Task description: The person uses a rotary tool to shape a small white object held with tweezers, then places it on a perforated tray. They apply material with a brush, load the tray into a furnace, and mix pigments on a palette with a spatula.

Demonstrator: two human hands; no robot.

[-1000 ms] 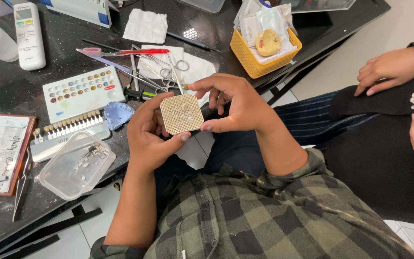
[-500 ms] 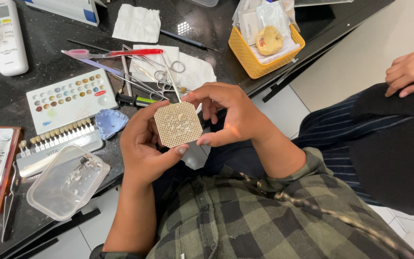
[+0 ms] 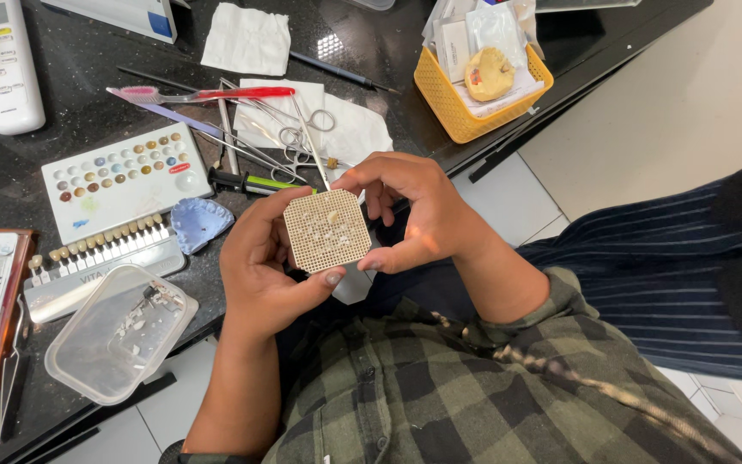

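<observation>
1. Head view: both hands meet over the lap, just off the front edge of the dark glossy counter (image 3: 45, 180).
2. Left hand (image 3: 259, 266) is closed on the honeycomb tray (image 3: 328, 230), thumb pressing its lower edge, fingers behind it.
3. Right hand (image 3: 414, 215) is also closed on the tray, pinching its right side and top corner with thumb and fingertips.
4. The tray is a small tan square with rounded corners and a fine mesh of holes; it looks like ceramic. A few small pale tooth-like pieces (image 3: 331, 215) stand on its face.
5. Risk: the tray is held in mid-air off the counter; a tilt or a loosened grip would likely drop the tiny pieces to the tiled floor.
6. Risk: it looks brittle, so pinching a corner hard could chip it.
7. On the counter, left of the hands:
   - a white palette with round colour wells (image 3: 122, 176);
   - a shade guide, a row of tooth tabs on a metal bar (image 3: 96, 258);
   - a clear plastic box (image 3: 118, 331) overhanging the counter edge, where an elbow could knock it off.
8. Behind the hands: metal scissors and tweezers (image 3: 289, 137) on white tissue, and a yellow plastic basket (image 3: 478, 86) holding a plaster cast.
9. A second person's striped sleeve (image 3: 646, 275) sits on the right, well apart.
</observation>
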